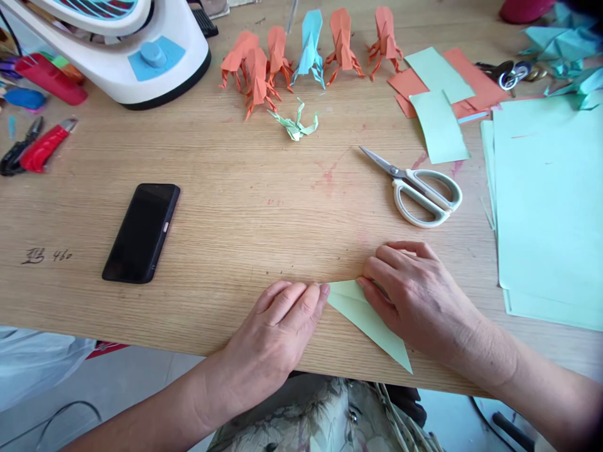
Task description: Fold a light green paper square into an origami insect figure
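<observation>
A light green folded paper (370, 317) lies near the front edge of the table, its long pointed end angled down to the right. My left hand (282, 326), fingers closed together, grips the paper's upper left corner between thumb and fingertips. At the paper's upper right, my right hand (419, 301) has its thumb and curled fingers pressed on the edge and hides part of the sheet. Just above my right hand lie scissors (424, 194) with pale handles, blades slightly apart and pointing to the upper left. A small green folded paper figure (296, 127) sits farther back.
Several orange origami figures (341, 41) and a blue one (309, 47) stand at the back. Green sheets (551, 201) are stacked at right, below cut paper pieces (440, 125) and keys (511, 75). A phone (141, 232), red cutter (47, 145) and white fan (179, 56) are at left.
</observation>
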The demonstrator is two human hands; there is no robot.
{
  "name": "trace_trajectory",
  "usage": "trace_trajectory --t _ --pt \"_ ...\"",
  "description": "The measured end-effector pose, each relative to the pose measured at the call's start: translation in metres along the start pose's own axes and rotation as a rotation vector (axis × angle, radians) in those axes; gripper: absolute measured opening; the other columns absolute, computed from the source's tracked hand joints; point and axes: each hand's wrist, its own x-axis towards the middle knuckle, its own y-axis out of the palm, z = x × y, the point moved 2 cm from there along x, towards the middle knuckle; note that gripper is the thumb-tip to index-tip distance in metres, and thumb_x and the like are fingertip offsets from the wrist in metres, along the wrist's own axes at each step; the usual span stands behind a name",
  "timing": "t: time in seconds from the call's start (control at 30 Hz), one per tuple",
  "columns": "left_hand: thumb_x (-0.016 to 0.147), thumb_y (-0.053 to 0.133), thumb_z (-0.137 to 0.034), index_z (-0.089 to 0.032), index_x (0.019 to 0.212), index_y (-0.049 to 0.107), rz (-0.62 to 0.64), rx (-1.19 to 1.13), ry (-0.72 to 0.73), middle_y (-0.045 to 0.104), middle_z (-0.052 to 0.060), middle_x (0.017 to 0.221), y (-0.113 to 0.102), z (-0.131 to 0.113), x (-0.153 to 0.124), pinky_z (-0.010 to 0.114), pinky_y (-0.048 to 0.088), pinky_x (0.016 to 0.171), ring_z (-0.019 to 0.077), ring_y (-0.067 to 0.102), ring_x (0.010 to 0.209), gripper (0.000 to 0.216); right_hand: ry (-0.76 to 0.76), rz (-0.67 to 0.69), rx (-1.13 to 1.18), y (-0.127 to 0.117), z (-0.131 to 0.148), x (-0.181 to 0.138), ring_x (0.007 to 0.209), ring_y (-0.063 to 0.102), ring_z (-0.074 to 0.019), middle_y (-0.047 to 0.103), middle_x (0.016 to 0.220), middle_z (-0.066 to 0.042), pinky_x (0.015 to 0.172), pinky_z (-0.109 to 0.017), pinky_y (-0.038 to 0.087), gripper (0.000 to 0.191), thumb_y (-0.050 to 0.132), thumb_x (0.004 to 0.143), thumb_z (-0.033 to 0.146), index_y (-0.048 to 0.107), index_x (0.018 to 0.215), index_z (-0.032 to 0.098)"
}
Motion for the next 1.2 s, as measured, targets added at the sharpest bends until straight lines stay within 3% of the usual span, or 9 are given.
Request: trace_trajectory --t 0.33,0.8,1.0,1.2 --pt "0.099 0.032 -0.005 -0.008 0.144 0.050 -0.003 0.000 -0.026 0.063 0.011 0.125 0.0023 -0.0006 0.0025 0.045 0.037 0.108 0.0257 0.051 0.115 0.049 0.012 0.009 0.006 -0.0011 0.0001 -0.0001 0.067 0.054 -0.0170 0.053 0.069 0.001 0.085 -0.037 0.042 0.026 0.050 0.096 0.019 0.052 0.071 0.019" --pt "0.099 0.036 -0.007 -0.010 0.147 0.047 0.018 0.041 -0.066 0.062 0.009 0.129 0.0023 -0.0035 0.0026 0.042 0.035 0.108 0.0240 0.050 0.116 0.050 0.006 0.013 0.010 -0.0003 -0.0012 0.0001 0.067 0.054 -0.0169 0.052 0.070 0.000 0.085 -0.036 0.042 0.025 0.051 0.096 0.019 0.052 0.071 0.019" --pt "0.103 0.033 -0.011 -0.007 0.148 0.044 0.066 0.038 -0.039 0.050 0.008 0.150 0.0052 -0.0052 0.0000 0.043 0.032 0.109 0.0249 0.042 0.133 0.047 0.010 0.013 0.022 -0.0001 -0.0013 -0.0005 0.067 0.053 -0.0166 0.052 0.070 0.000 0.085 -0.035 0.041 0.025 0.049 0.097 0.019 0.051 0.071 0.019" --pt "0.104 0.031 -0.013 -0.012 0.147 0.048 0.061 0.028 -0.080 0.058 0.005 0.144 0.0035 -0.0076 0.0017 0.044 0.033 0.106 0.0242 0.045 0.128 0.046 0.028 0.009 0.012 0.0005 -0.0019 -0.0016 0.066 0.052 -0.0168 0.051 0.070 0.000 0.083 -0.035 0.041 0.022 0.049 0.096 0.018 0.049 0.074 0.019"
